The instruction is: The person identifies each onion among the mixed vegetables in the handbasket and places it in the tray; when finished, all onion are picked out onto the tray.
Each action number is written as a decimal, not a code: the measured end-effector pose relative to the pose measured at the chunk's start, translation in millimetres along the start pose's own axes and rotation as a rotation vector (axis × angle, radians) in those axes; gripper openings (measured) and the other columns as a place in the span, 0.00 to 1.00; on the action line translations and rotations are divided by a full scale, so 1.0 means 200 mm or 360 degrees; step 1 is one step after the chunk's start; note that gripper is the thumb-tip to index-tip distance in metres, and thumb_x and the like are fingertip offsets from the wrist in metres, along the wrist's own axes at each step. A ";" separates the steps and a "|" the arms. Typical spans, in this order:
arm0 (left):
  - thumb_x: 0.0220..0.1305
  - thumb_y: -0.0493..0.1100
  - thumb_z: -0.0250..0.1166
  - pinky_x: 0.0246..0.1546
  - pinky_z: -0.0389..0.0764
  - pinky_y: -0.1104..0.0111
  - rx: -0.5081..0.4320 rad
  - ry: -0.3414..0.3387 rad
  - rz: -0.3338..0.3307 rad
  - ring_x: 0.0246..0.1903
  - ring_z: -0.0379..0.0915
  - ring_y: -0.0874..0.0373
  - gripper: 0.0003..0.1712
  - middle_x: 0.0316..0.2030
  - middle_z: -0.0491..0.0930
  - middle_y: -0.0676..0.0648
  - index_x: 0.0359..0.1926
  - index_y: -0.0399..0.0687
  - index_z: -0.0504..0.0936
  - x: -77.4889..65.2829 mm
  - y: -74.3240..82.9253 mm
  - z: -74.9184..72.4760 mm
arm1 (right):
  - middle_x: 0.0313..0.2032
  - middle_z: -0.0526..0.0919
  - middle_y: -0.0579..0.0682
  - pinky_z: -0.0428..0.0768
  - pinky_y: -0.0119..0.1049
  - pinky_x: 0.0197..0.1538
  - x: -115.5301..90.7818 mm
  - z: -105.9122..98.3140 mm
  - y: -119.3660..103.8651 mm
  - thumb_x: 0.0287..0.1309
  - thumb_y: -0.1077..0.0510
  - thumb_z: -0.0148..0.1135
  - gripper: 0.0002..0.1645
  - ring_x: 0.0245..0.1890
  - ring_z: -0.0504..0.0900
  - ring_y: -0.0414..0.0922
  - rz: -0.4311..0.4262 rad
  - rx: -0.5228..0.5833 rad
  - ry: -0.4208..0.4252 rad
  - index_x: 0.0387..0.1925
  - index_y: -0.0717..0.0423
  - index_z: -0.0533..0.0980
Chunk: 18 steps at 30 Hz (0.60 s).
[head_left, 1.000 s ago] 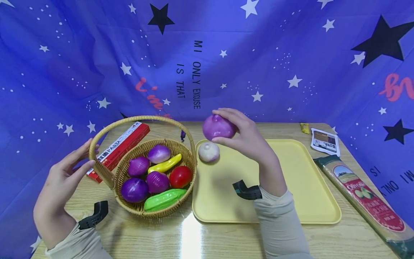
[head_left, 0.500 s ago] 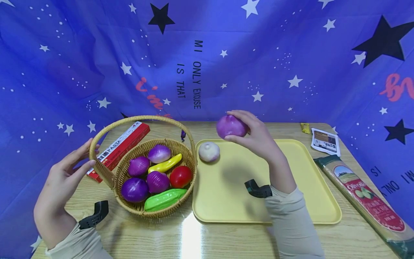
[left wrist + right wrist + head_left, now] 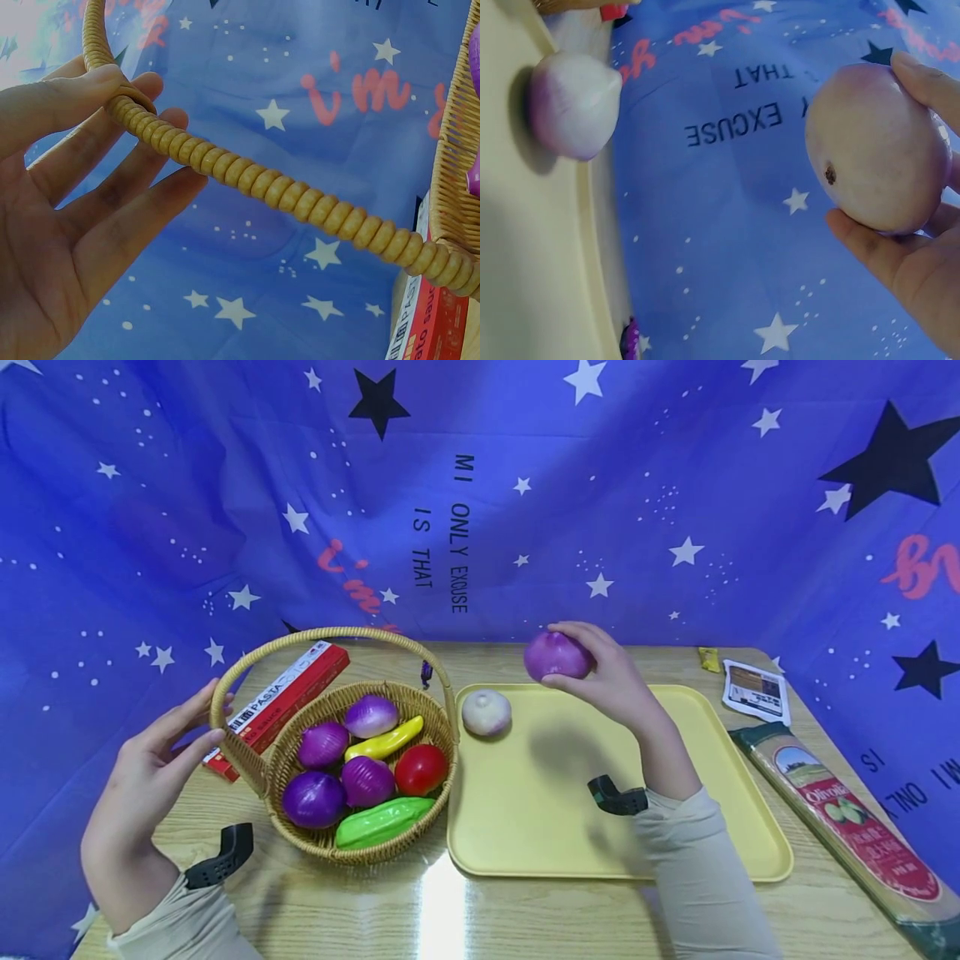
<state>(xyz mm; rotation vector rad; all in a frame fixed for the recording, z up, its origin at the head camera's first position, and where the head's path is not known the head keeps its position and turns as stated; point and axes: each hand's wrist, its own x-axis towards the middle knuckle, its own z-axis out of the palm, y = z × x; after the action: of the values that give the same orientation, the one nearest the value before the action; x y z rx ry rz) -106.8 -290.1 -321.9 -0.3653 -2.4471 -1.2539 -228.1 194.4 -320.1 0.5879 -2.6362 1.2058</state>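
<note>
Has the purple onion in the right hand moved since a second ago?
Yes, the held purple onion has moved rightward in the head view, farther from the whitish bulb sitting still on the yellow tray.

Head view forward and down, close wrist views, left also showing basket handle [image 3: 274, 189]

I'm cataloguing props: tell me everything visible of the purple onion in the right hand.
The purple onion is round and glossy, with a short tip pointing up; the right wrist view shows a paler underside with a small dark spot. It looks smooth, perhaps plastic. The right hand grips it clear of the yellow tray.
</note>
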 end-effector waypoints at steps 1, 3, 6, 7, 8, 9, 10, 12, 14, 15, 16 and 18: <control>0.63 0.28 0.56 0.44 0.74 0.90 -0.0004 0.0001 -0.0001 0.49 0.71 0.80 0.32 0.51 0.75 0.72 0.68 0.46 0.64 0.00 0.00 0.00 | 0.64 0.67 0.52 0.74 0.58 0.60 0.00 0.00 0.01 0.46 0.49 0.73 0.40 0.61 0.70 0.57 0.0006 0.0001 0.0001 0.62 0.46 0.69; 0.63 0.27 0.56 0.44 0.74 0.90 -0.0009 0.0002 -0.0002 0.49 0.72 0.80 0.32 0.50 0.76 0.72 0.68 0.46 0.64 0.00 0.00 0.00 | 0.64 0.67 0.53 0.74 0.58 0.60 0.00 0.00 0.03 0.46 0.49 0.73 0.39 0.61 0.70 0.57 0.0021 0.0005 0.0003 0.62 0.46 0.69; 0.63 0.28 0.56 0.43 0.75 0.90 -0.0009 0.0000 -0.0007 0.49 0.71 0.80 0.32 0.50 0.76 0.72 0.68 0.46 0.64 0.00 -0.01 0.00 | 0.64 0.67 0.54 0.74 0.59 0.59 -0.01 0.00 0.06 0.47 0.49 0.73 0.39 0.61 0.70 0.58 0.0046 0.0004 0.0000 0.62 0.48 0.69; 0.63 0.28 0.56 0.43 0.75 0.90 -0.0011 -0.0001 -0.0010 0.49 0.72 0.80 0.32 0.50 0.76 0.72 0.68 0.46 0.64 0.00 -0.01 0.00 | 0.64 0.67 0.54 0.74 0.60 0.59 -0.01 0.00 0.07 0.47 0.49 0.73 0.39 0.61 0.70 0.59 0.0056 0.0004 0.0001 0.62 0.47 0.69; 0.63 0.28 0.56 0.43 0.75 0.90 -0.0010 -0.0002 -0.0011 0.49 0.72 0.80 0.32 0.50 0.76 0.72 0.68 0.46 0.64 0.00 -0.01 0.00 | 0.64 0.67 0.54 0.73 0.60 0.59 -0.01 0.00 0.08 0.47 0.48 0.73 0.39 0.60 0.70 0.59 0.0067 0.0004 0.0000 0.62 0.48 0.69; 0.63 0.28 0.56 0.43 0.75 0.90 -0.0013 -0.0005 -0.0016 0.49 0.71 0.80 0.32 0.50 0.76 0.71 0.68 0.46 0.64 0.00 -0.01 0.00 | 0.64 0.67 0.54 0.73 0.61 0.59 -0.01 0.00 0.10 0.47 0.48 0.72 0.40 0.60 0.70 0.60 0.0073 -0.0002 -0.0001 0.62 0.48 0.69; 0.64 0.28 0.56 0.42 0.75 0.90 -0.0009 -0.0007 -0.0018 0.49 0.71 0.80 0.32 0.50 0.76 0.72 0.68 0.46 0.64 0.00 -0.01 0.00 | 0.64 0.67 0.55 0.73 0.61 0.59 -0.01 0.00 0.11 0.47 0.48 0.73 0.40 0.60 0.70 0.60 0.0077 -0.0004 0.0002 0.62 0.48 0.69; 0.64 0.29 0.56 0.42 0.75 0.90 -0.0002 -0.0011 -0.0023 0.49 0.71 0.80 0.32 0.51 0.75 0.72 0.68 0.47 0.64 0.00 -0.01 0.00 | 0.63 0.68 0.55 0.73 0.61 0.59 -0.01 0.01 0.14 0.46 0.48 0.73 0.40 0.60 0.71 0.60 0.0072 -0.0014 0.0015 0.62 0.47 0.69; 0.64 0.29 0.56 0.42 0.75 0.90 -0.0003 -0.0014 -0.0024 0.49 0.71 0.81 0.32 0.51 0.75 0.72 0.68 0.47 0.64 0.00 -0.01 0.00 | 0.63 0.68 0.56 0.72 0.62 0.59 -0.01 0.01 0.16 0.46 0.49 0.73 0.40 0.60 0.70 0.61 0.0055 -0.0030 0.0023 0.62 0.47 0.69; 0.64 0.29 0.56 0.42 0.75 0.90 -0.0004 -0.0015 -0.0023 0.49 0.71 0.81 0.32 0.51 0.75 0.73 0.68 0.47 0.64 0.00 -0.01 0.00 | 0.63 0.68 0.56 0.72 0.62 0.59 -0.01 0.01 0.18 0.46 0.49 0.73 0.40 0.60 0.70 0.61 0.0051 -0.0035 0.0028 0.62 0.48 0.69; 0.64 0.29 0.56 0.43 0.75 0.90 -0.0002 -0.0015 -0.0021 0.49 0.71 0.80 0.32 0.51 0.75 0.73 0.68 0.47 0.64 0.00 -0.01 0.00 | 0.63 0.68 0.56 0.72 0.62 0.59 -0.01 0.02 0.19 0.46 0.50 0.74 0.40 0.61 0.70 0.61 0.0047 -0.0037 0.0033 0.62 0.48 0.69; 0.64 0.29 0.56 0.43 0.75 0.89 -0.0005 -0.0015 -0.0018 0.49 0.71 0.81 0.32 0.51 0.75 0.72 0.68 0.46 0.64 0.00 0.00 0.00 | 0.64 0.68 0.57 0.72 0.62 0.60 -0.01 0.02 0.21 0.46 0.50 0.73 0.40 0.61 0.70 0.61 0.0043 -0.0047 0.0034 0.62 0.49 0.69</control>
<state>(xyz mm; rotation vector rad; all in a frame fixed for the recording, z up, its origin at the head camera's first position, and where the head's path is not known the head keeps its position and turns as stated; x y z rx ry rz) -107.1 -291.2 -322.1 -0.3597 -2.4588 -1.2631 -245.2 217.0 -352.5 0.5331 -2.6473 1.1719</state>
